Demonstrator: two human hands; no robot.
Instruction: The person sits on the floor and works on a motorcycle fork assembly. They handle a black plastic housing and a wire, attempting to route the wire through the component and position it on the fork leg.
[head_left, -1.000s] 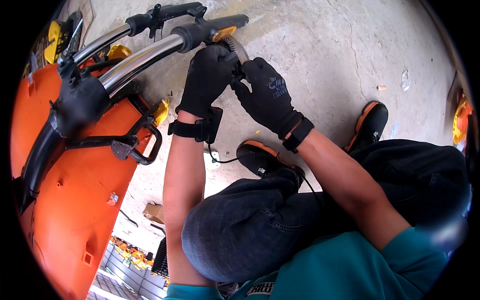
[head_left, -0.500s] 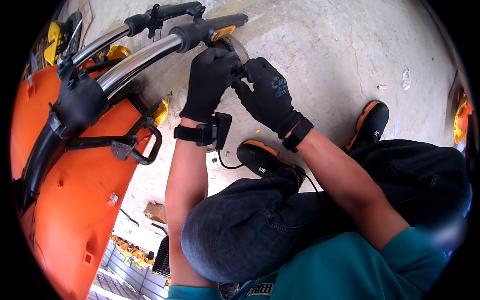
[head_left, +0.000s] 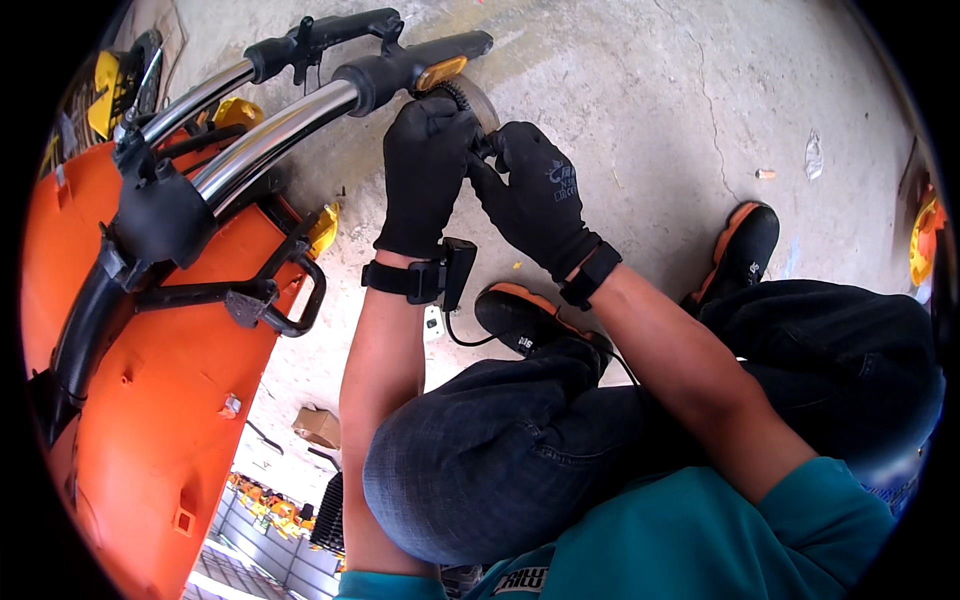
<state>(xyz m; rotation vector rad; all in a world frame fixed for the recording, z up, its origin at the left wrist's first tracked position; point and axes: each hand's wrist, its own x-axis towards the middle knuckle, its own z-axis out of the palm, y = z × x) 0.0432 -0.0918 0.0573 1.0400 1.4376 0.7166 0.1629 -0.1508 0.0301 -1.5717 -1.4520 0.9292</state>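
Observation:
My left hand (head_left: 425, 185), in a black work glove, is closed on a round metal part (head_left: 484, 107) with a dark, ridged inner edge. Only the part's upper right curve shows past the fingers. Against its lower edge, the thumb and fingers of my gloved right hand (head_left: 535, 195) pinch together; what lies between them is too small and dark to make out. Just above my left hand is the end of a motorcycle front fork (head_left: 285, 135), with chrome tubes, black lower legs and an amber reflector (head_left: 441, 72).
An orange surface (head_left: 180, 360) under the fork fills the left side. A black bent-tube bracket (head_left: 310, 295) juts out below the fork. My shoes (head_left: 745, 245) stand on the concrete floor (head_left: 640, 90). A small cardboard box (head_left: 317, 427) lies lower left; yellow parts (head_left: 105, 95) sit at upper left.
My left hand has shifted slightly right, and its wrist has tilted a little. More of the round part's ridged edge shows. My right hand stays close against it, slightly lower.

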